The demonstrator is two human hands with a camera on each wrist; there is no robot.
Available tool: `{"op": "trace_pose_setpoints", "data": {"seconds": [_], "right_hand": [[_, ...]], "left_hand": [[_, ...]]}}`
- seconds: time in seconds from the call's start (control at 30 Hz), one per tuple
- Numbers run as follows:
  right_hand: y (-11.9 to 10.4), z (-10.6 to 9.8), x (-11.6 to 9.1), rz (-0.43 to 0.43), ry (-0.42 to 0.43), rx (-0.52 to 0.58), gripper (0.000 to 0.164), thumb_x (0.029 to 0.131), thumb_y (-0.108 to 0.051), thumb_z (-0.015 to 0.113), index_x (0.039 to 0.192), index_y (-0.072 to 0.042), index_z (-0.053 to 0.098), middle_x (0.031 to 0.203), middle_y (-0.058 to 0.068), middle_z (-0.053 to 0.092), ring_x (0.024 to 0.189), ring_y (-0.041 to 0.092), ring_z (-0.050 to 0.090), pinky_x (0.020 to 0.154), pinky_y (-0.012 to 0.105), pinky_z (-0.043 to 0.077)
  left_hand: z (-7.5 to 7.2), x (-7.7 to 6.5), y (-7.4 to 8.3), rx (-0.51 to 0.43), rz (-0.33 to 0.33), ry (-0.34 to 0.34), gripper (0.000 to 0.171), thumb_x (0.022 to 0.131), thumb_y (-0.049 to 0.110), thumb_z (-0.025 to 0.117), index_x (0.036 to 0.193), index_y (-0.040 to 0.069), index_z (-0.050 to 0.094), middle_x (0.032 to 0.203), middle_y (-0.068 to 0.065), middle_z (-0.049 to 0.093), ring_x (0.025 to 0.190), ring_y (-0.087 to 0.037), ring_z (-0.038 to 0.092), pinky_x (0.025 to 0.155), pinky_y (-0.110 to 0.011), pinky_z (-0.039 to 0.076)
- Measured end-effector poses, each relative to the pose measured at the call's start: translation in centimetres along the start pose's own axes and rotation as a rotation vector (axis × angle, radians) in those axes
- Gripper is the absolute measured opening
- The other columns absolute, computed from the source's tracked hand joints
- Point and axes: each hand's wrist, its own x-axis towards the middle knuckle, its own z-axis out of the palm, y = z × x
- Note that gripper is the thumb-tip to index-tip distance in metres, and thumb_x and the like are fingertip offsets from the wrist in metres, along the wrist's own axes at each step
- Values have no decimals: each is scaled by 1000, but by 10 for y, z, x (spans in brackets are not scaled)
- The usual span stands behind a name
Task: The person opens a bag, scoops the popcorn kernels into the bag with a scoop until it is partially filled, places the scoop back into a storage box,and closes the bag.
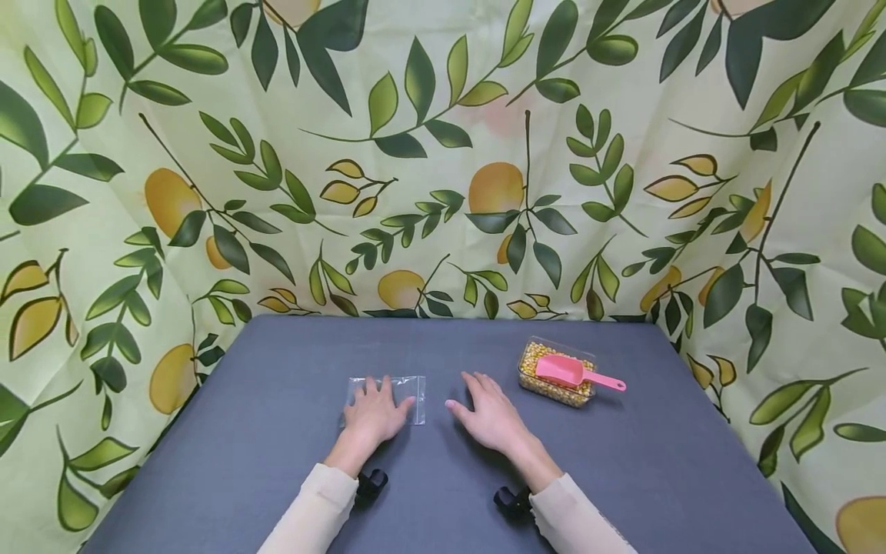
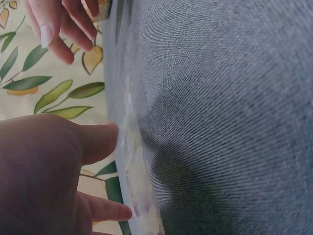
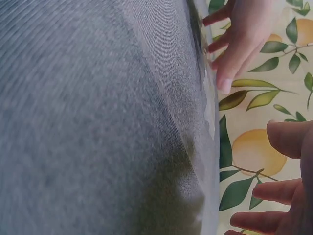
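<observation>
Head view: left hand [image 1: 374, 409], right hand [image 1: 493, 416] spread over gray table [image 1: 443, 492], leafy cloth [image 1: 429, 169] behind

Bag [image 1: 407, 388] on tbl [image 1: 208, 462] under L hand [image 1: 376, 413], R hand [image 1: 493, 415] btwn bag & tub [image 1: 556, 395], scoop [image 1: 564, 371] on corn [image 1: 534, 358] in tub

You face a creased, pale leaf-and-fruit-printed cloth [image 1: 429, 173] at 12 o'clock, wrapping your blue-grey table [image 1: 443, 477] round to 9 and 3 o'clock.

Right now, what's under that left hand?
A clear plastic bag, lying on the gray table, shows on both sides of the left hand. Whatever the hand covers can't be seen.
</observation>
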Motion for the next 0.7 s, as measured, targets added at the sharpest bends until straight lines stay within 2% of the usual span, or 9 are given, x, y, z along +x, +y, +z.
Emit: {"op": "trace_pose_setpoints", "data": {"seconds": [0.33,0.7], "right_hand": [[-5,6,3,-27,-22,43,65,93,-48,54,140,-5,44,141,22,42,133,37,36,105,52,29],[-8,9,5,-26,-44,61,62,94,-45,54,140,-5,44,142,20,43,133,35,36,106,51,28]], "left_hand": [[4,-2,3,90,9,5,73,87,53,59,136,0,47,136,-26,44,125,-44,39,89,-66,35],[7,-4,3,162,80,136,41,88,36,62,114,5,65,114,-20,58,106,-40,53,79,-58,43]]}}
